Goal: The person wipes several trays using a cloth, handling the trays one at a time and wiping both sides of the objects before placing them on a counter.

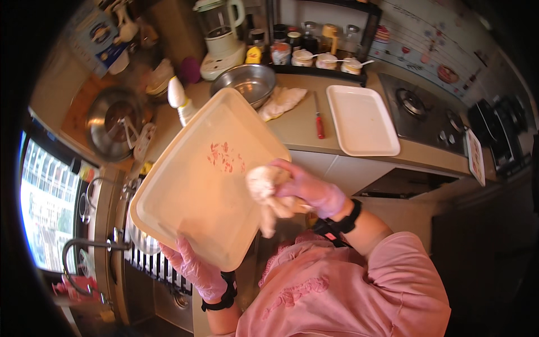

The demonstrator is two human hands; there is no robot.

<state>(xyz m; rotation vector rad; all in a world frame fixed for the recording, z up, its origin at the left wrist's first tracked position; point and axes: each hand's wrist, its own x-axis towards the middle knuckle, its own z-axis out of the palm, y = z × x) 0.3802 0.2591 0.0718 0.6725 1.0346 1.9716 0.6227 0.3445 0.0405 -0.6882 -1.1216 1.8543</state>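
My left hand (195, 269), in a thin clear plastic glove, grips the lower edge of a large cream tray (189, 189). The tray is tilted up in front of me, and a worn red print marks its middle. In my right hand (309, 187), gloved as well, is a bunched pale cloth (265, 183). The cloth lies over the tray's right side; whether it presses on the surface is hard to tell. Part of the cloth hangs down below my fingers.
A second white tray (363, 120) lies on the counter by the gas hob (421, 109). Left of it are a red-handled knife sharpener or screwdriver-like tool (319, 122), a folded cloth (284, 102) and a steel bowl (248, 80). A spray bottle (179, 99) stands behind my tray. The sink (168, 307) is lower left.
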